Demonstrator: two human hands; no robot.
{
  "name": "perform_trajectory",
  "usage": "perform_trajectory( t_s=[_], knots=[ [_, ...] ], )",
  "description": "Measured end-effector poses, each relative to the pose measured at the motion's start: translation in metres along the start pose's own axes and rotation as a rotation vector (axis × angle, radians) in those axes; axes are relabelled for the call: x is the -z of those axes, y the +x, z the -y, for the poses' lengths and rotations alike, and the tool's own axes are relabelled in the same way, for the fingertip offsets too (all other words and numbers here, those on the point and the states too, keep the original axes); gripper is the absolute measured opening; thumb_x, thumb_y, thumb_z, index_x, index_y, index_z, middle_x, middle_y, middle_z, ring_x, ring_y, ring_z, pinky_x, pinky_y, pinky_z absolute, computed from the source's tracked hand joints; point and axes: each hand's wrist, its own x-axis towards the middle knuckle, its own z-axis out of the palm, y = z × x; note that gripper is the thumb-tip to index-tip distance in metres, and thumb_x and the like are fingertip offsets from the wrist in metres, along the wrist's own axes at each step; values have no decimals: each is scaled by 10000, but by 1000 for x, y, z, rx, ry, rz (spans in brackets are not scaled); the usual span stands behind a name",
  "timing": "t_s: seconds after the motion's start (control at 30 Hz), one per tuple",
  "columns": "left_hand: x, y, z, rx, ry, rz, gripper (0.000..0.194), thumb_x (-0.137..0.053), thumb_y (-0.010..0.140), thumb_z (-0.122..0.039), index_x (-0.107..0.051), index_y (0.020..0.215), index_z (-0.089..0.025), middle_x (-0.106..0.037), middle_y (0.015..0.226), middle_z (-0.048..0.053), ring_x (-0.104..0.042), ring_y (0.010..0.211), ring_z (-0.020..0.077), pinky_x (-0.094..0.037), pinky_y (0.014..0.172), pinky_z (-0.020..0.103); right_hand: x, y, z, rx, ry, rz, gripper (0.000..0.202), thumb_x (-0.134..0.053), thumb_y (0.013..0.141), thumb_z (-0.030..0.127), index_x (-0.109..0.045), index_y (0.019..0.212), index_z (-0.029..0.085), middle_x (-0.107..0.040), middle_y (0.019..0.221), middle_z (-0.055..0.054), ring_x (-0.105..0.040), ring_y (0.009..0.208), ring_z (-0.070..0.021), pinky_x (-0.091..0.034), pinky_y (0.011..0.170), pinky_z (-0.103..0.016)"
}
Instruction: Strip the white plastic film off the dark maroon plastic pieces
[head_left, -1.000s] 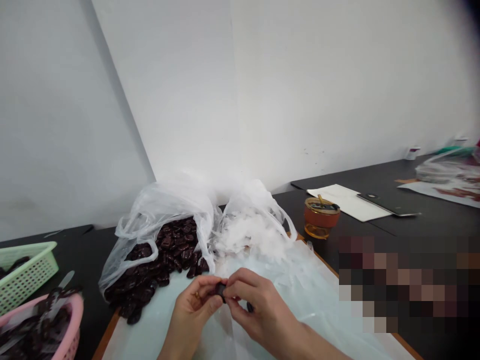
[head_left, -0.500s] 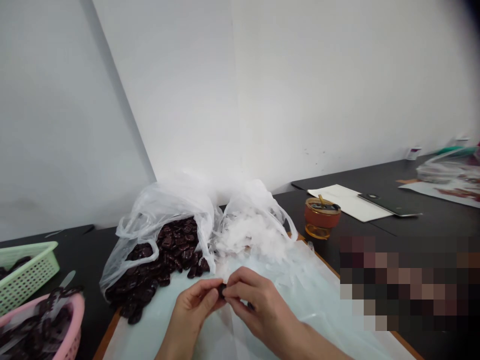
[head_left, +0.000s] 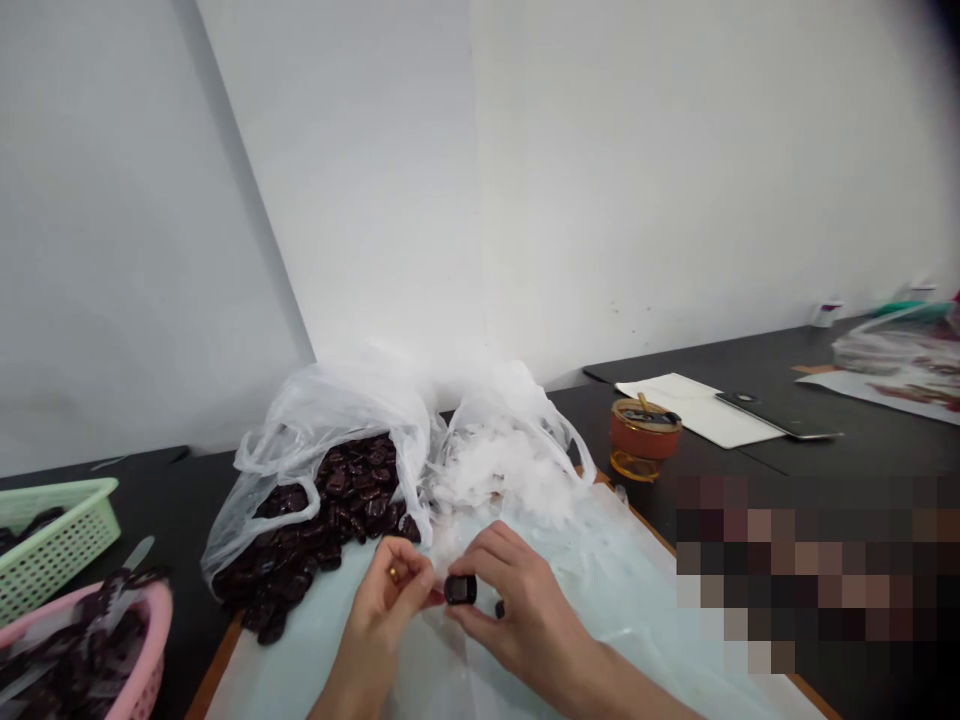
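My right hand (head_left: 517,595) pinches a small, glossy dark piece (head_left: 460,590) with rounded corners between thumb and fingers. A second dark bit (head_left: 500,608) shows beneath the same hand's curled fingers. Just to the left, my left hand (head_left: 390,600) has its thumb and fingertips pressed together, close beside the held piece; what they grip, if anything, is hidden. A small gold-coloured spot (head_left: 392,575) shows at its fingers. Many similar dark pieces (head_left: 300,560) spill from a white plastic bag (head_left: 292,425) onto the pale work sheet (head_left: 337,640).
Another white bag (head_left: 517,395) holds whitish, fluffy-looking pieces. At left stand a green basket (head_left: 71,545) and a pink basket (head_left: 155,650) with dark pieces. A cup (head_left: 645,438), white paper (head_left: 694,408) and a phone-like slab (head_left: 772,413) lie at right, near a pixelated area.
The dark piece has turned its broad face into view in my right fingers. My left fingertips have drawn back slightly and curled, baring the gold-coloured spot.
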Motion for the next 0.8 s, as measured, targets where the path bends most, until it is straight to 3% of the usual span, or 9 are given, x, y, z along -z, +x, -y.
perform_trajectory(
  t_s=[0.17, 0.47, 0.63, 0.7, 0.8],
  knots=[
    [3, 3, 1, -46, 30, -112, 175, -714, 749, -330, -577, 754, -221, -560, 719, -38, -572, 711, 165, -520, 741, 319, -2, 1, -1, 20, -21, -45, 193, -701, 695, 73, -647, 843, 184, -621, 754, -27, -539, 758, -193, -442, 685, -302],
    [1, 3, 6, -25, -50, -201, 175, -720, 749, -326, -583, 782, -223, -547, 778, -37, -572, 735, 149, -537, 689, 280, 0, 2, 2, 57, -14, -56, 155, -681, 731, 125, -638, 865, 188, -641, 761, -36, -540, 768, -198, -435, 687, -306],
    [-1, 0, -2, 77, -53, -57, 194, -659, 788, -408, -612, 836, -226, -564, 735, -22, -570, 730, 176, -518, 603, 285, -2, 1, -3, 39, -30, -39, 140, -693, 725, 130, -649, 843, 189, -632, 754, -31, -538, 757, -194, -434, 686, -304],
    [-2, 1, 0, 83, 2, 50, 265, -658, 780, -457, -626, 878, -213, -574, 724, -23, -562, 653, 155, -491, 558, 268, -4, 0, -3, 30, -38, -20, 146, -707, 716, 132, -658, 841, 187, -633, 758, -32, -542, 758, -196, -435, 684, -304],
    [-1, 3, 8, 77, 142, 198, 266, -746, 717, -409, -637, 758, -170, -523, 593, -59, -467, 490, 86, -407, 471, 209, -3, 0, -2, 43, 0, 84, 136, -730, 733, 183, -680, 859, 194, -644, 770, -30, -563, 767, -191, -444, 676, -284]
  ],
)
